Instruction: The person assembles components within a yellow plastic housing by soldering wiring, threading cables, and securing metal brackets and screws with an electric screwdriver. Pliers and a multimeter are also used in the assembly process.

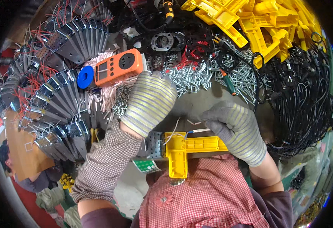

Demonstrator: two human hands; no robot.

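The left hand (151,100) is covering its own fingertips and part of the screw pile (197,78), so whatever it is touching there cannot be told. The right hand (236,129) is hiding the far end of the yellow plastic bracket (189,148). The yellow parts heap (257,22) is running off the far edge.

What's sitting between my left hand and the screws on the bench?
Nothing visible. The left hand reaches out over the bench, its fingers already at the near edge of the screws. The orange meter lies off to its left, and the yellow bracket sits nearer the body, by the right hand.
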